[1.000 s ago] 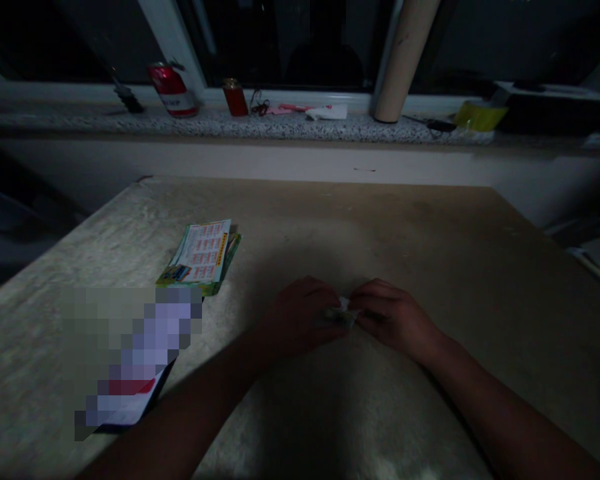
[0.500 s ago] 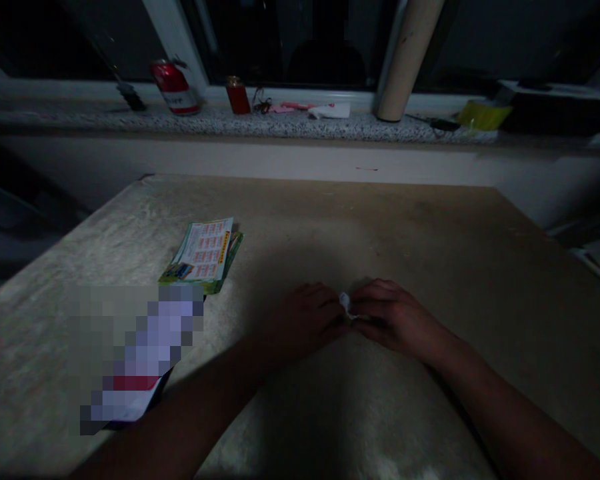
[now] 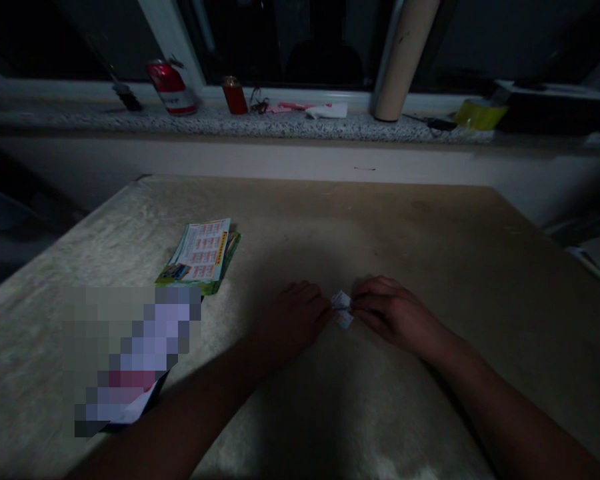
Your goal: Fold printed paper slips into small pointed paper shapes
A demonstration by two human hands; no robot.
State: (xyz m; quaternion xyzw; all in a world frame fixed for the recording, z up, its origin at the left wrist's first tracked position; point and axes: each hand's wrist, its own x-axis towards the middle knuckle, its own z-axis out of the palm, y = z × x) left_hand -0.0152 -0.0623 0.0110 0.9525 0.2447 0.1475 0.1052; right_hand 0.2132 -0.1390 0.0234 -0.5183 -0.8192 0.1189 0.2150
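Note:
The scene is dim. My left hand [image 3: 293, 319] and my right hand [image 3: 393, 312] rest close together on a beige table [image 3: 430, 233], knuckles up. Between their fingertips lies a small folded piece of paper [image 3: 341, 308], pale with some print. Both hands pinch it, the left from the left side and the right from the right side. The fingers of each hand are curled and pressed on the paper's edges. Most of the paper shows in the gap between the hands.
A stack of printed green leaflets [image 3: 201, 257] lies left of my hands, with a blurred-out flat item [image 3: 130, 353] nearer the front left. On the stone window sill [image 3: 280, 123] stand a red can [image 3: 171, 87], a small red container [image 3: 235, 97], a cardboard tube [image 3: 403, 60] and a yellow tape roll [image 3: 480, 115].
My hands have drawn slightly apart, so more of the small folded paper shows between them. The paper has been turned or flattened a little. The leaflets have not moved.

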